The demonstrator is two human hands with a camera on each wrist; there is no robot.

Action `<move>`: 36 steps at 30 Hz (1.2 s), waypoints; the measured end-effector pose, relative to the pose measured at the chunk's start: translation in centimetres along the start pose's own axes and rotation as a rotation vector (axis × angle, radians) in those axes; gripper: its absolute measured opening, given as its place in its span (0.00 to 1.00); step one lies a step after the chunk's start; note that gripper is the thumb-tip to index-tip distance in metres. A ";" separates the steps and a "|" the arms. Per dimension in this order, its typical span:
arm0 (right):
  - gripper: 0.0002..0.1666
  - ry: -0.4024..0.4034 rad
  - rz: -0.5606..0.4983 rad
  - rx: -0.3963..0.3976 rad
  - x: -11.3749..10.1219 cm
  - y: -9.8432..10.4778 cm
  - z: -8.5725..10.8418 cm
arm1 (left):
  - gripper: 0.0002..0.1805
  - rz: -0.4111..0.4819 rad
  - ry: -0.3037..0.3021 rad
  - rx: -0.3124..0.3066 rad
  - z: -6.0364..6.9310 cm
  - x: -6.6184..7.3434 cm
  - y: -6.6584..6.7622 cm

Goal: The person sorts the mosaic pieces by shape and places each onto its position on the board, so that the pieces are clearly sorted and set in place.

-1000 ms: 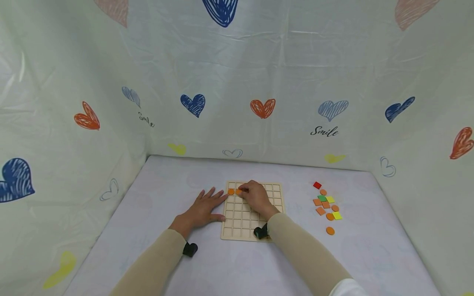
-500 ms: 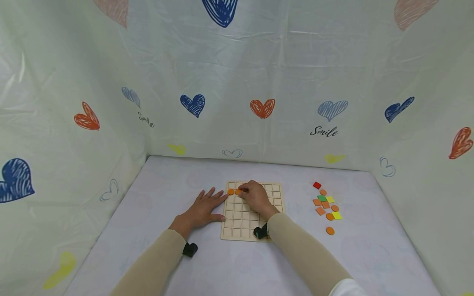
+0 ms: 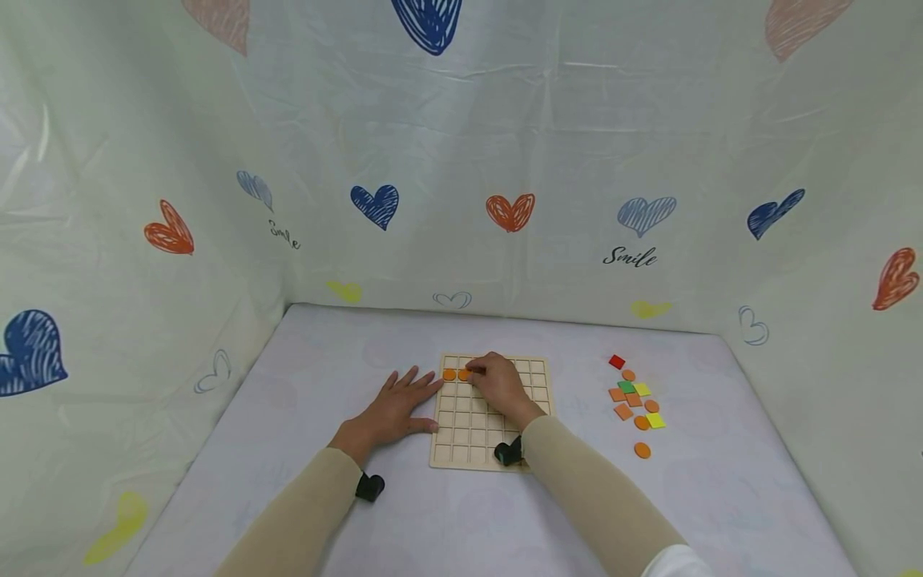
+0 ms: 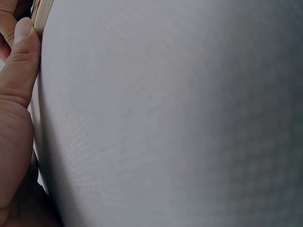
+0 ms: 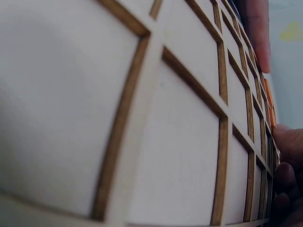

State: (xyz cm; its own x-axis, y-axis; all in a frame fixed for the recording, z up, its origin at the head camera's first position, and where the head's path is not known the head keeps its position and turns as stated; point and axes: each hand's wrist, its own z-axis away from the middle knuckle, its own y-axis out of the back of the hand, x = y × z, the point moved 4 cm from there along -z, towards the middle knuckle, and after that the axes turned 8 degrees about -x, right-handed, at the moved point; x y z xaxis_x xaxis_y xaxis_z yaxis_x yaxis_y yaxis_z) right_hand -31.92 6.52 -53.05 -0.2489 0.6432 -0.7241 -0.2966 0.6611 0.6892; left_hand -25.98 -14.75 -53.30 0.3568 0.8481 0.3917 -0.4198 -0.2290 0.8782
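Note:
In the head view a wooden grid board with square cells lies on the table. Two round orange discs sit side by side in its upper left cells: the left disc and the right disc. My right hand reaches over the board, its thumb and fingertips pinching the right disc at its right edge. Flat on the table, with fingers spread, my left hand touches the board's left edge with forefinger and thumb. The left wrist view shows the thumb against that edge. My right hand covers part of the board.
Loose flat pieces lie right of the board: a red square, a green piece, yellow squares, several orange squares and orange discs. A curtain printed with hearts stands around the table.

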 end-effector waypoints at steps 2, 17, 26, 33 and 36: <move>0.13 0.000 -0.018 -0.005 0.1 0.1 0.1 | 0.49 0.001 0.000 -0.002 0.0 0.0 0.0; 0.15 -0.004 -0.193 0.030 0.8 1.4 0.9 | 0.48 0.018 0.004 0.009 -0.1 -0.1 0.0; 0.16 0.001 -0.242 0.035 1.2 2.3 1.7 | 0.48 0.021 0.007 0.010 -0.1 0.0 0.0; 0.17 0.011 -0.246 0.052 1.5 3.6 2.7 | 0.48 0.028 0.003 0.011 0.0 0.1 0.1; 0.16 0.024 -0.230 0.069 1.6 4.1 3.1 | 0.48 0.032 0.005 0.013 0.0 0.1 0.1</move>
State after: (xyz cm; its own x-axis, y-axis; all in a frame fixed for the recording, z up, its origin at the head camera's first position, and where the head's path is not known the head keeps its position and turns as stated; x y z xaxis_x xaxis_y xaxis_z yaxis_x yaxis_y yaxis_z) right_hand -30.71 11.43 -51.28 -0.2046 0.4637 -0.8620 -0.2844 0.8145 0.5057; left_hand -25.98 -14.69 -53.14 0.3389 0.8427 0.4183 -0.4204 -0.2621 0.8686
